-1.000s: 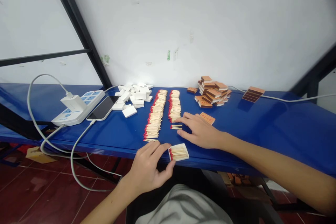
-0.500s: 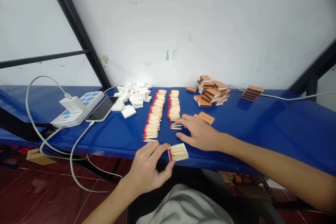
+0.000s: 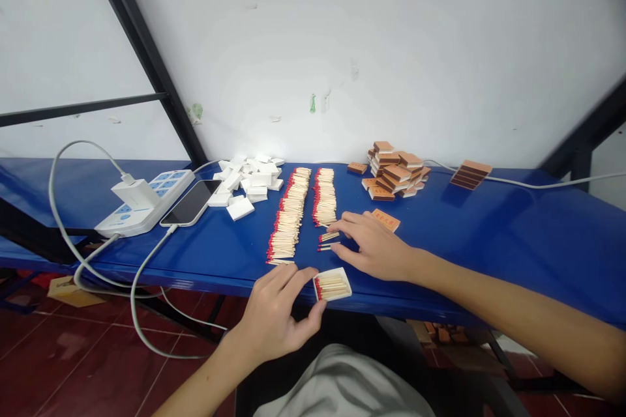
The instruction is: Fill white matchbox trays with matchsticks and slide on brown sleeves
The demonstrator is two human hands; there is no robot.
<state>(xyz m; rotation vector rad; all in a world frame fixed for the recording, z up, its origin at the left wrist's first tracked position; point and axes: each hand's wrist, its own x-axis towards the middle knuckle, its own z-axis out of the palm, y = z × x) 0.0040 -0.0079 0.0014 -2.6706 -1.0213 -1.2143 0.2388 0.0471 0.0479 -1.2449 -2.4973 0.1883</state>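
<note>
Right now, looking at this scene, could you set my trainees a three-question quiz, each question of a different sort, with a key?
1. Multiple choice: what is in the grip of the left hand? A) phone, B) power strip, C) white tray of matches.
2. True or false: the right hand also holds that tray.
3. Fill in: in the two long rows, the red match heads face the person's ____.

Key:
1. C.
2. False; its fingertips are at a few loose matches on the blue table.
3. Left.
</note>
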